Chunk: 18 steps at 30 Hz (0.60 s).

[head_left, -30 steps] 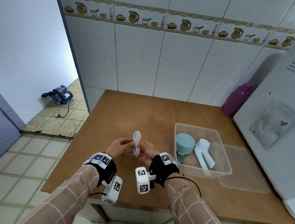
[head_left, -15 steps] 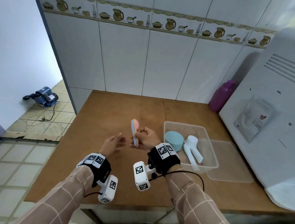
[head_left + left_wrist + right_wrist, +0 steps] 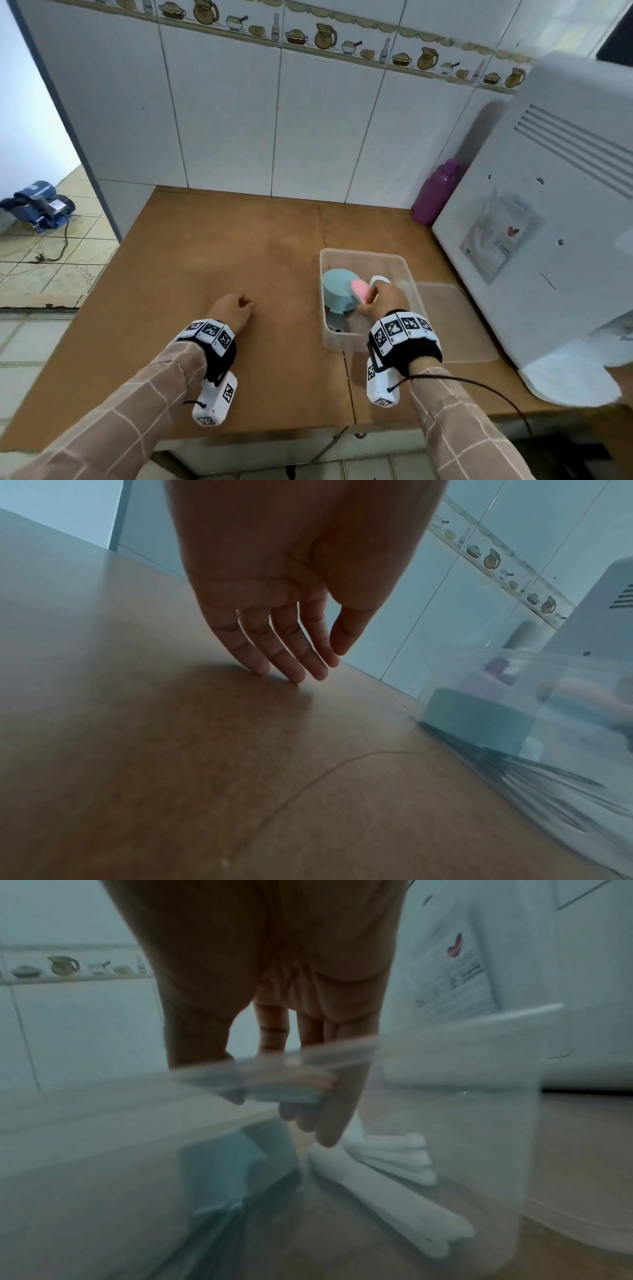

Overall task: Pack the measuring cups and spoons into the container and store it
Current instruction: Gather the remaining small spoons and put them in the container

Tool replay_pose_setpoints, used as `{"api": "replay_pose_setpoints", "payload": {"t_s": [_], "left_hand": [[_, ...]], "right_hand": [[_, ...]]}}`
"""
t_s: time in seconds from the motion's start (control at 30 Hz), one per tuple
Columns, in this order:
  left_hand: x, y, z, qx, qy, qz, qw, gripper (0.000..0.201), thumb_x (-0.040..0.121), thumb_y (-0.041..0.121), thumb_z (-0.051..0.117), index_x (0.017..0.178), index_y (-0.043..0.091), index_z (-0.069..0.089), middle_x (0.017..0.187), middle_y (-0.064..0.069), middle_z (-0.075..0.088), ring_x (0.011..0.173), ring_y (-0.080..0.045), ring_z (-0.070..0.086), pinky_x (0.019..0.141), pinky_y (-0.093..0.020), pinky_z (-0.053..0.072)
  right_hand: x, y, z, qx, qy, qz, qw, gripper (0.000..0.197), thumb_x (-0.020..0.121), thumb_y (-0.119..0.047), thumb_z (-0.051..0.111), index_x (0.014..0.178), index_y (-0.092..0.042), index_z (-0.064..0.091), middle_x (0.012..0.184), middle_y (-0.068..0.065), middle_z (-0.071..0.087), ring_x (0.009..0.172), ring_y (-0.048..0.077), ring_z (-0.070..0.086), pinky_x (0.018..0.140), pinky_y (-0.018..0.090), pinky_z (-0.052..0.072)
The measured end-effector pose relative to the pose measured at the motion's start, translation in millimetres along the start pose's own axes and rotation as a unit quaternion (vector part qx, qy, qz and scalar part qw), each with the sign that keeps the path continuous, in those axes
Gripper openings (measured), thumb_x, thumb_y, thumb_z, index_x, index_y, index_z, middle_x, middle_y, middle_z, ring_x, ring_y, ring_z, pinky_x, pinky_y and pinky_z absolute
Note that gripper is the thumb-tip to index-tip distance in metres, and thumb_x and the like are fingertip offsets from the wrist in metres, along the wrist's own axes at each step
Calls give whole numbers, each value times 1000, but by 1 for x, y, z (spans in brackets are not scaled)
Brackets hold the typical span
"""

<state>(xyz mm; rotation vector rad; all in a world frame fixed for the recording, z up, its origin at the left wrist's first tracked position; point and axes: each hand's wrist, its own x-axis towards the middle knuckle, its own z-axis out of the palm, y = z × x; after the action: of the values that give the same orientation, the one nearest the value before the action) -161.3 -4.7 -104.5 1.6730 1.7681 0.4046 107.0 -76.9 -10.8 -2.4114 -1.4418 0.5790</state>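
Note:
My right hand (image 3: 369,297) pinches a small stack of pink and blue measuring spoons (image 3: 359,289) inside the clear container (image 3: 363,254), just above the teal measuring cup (image 3: 337,291) and white cups (image 3: 379,279). The right wrist view shows the spoons (image 3: 291,1088) blurred behind the container wall, held between thumb and fingers, with white spoon handles (image 3: 394,1164) and the teal cup (image 3: 232,1164) below. My left hand (image 3: 236,308) is empty, with straight fingertips (image 3: 291,669) touching the brown table left of the container (image 3: 548,696).
The clear lid (image 3: 455,322) lies flat on the table right of the container. A big white appliance (image 3: 548,222) stands at the right, a purple bottle (image 3: 435,192) beside it against the tiled wall. The table (image 3: 222,257) ends at a floor drop on the left.
My right hand carried the spoons from mid-table rightwards and down into the container. My left hand let go of them and dropped onto the table.

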Motion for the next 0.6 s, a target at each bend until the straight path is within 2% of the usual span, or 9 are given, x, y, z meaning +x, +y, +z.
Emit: {"api": "replay_pose_setpoints", "payload": {"t_s": [0.07, 0.23, 0.37, 0.4, 0.43, 0.47, 0.5, 0.57, 0.6], "left_hand": [[2, 3, 2, 2, -2, 1, 1000, 26, 91, 27, 55, 106, 8, 65, 114, -12, 66, 108, -29, 59, 86, -29, 43], [2, 8, 5, 28, -9, 6, 1000, 26, 92, 28, 54, 107, 10, 65, 114, -11, 66, 107, -29, 60, 87, -31, 44], [1, 8, 5, 36, -13, 5, 999, 26, 92, 29, 53, 107, 12, 65, 112, -10, 67, 105, -28, 60, 84, -30, 44], [1, 8, 5, 36, -14, 4, 999, 26, 92, 29, 53, 106, 12, 65, 113, -10, 67, 105, -28, 60, 84, -30, 43], [1, 8, 5, 38, -13, 4, 999, 26, 92, 29, 53, 107, 11, 64, 113, -10, 66, 106, -28, 60, 84, -30, 43], [0, 9, 5, 41, -14, 3, 999, 26, 92, 30, 53, 107, 11, 64, 114, -10, 66, 106, -28, 60, 84, -30, 43], [0, 9, 5, 43, -14, 3, 999, 27, 92, 30, 53, 108, 11, 64, 114, -9, 66, 106, -27, 59, 84, -29, 43], [0, 9, 6, 49, -17, 3, 999, 27, 93, 31, 52, 109, 11, 63, 116, -9, 65, 107, -27, 59, 83, -29, 43], [1, 10, 6, 51, -17, 3, 999, 28, 93, 31, 52, 109, 11, 63, 116, -9, 65, 107, -27, 59, 83, -29, 43]], "right_hand": [[-2, 8, 3, -25, -11, 12, 1000, 28, 72, -23, 76, 84, -17, 51, 87, 4, 59, 89, 26, 61, 74, 27, 44], [0, 16, 9, -21, 4, 17, 1000, 28, 78, -22, 69, 99, -13, 53, 72, -5, 53, 69, 18, 53, 68, 26, 41], [-1, 23, 7, -44, 10, 14, 999, 34, 81, -26, 66, 111, -15, 56, 76, -7, 54, 75, 20, 56, 70, 26, 42], [-1, 22, 7, -40, 0, 14, 999, 35, 83, -28, 64, 115, -16, 56, 80, -6, 58, 79, 21, 58, 71, 26, 43], [-1, 19, 6, -41, -26, 25, 999, 37, 86, -29, 61, 120, -16, 56, 92, -1, 62, 89, 24, 61, 74, 27, 44], [0, 15, 6, -44, -57, 38, 997, 40, 89, -28, 60, 125, -12, 55, 111, 7, 63, 105, 28, 60, 79, 28, 43], [0, 10, 5, -46, -90, 48, 994, 43, 91, -27, 58, 129, -8, 53, 127, 13, 58, 117, 29, 56, 82, 28, 41], [0, 3, 4, -53, -128, 48, 989, 44, 92, -25, 56, 131, -5, 51, 138, 16, 50, 127, 29, 49, 80, 25, 35], [1, 2, 3, -58, -137, 40, 988, 40, 93, -25, 56, 129, -9, 52, 139, 16, 49, 128, 29, 48, 78, 24, 32]]}}
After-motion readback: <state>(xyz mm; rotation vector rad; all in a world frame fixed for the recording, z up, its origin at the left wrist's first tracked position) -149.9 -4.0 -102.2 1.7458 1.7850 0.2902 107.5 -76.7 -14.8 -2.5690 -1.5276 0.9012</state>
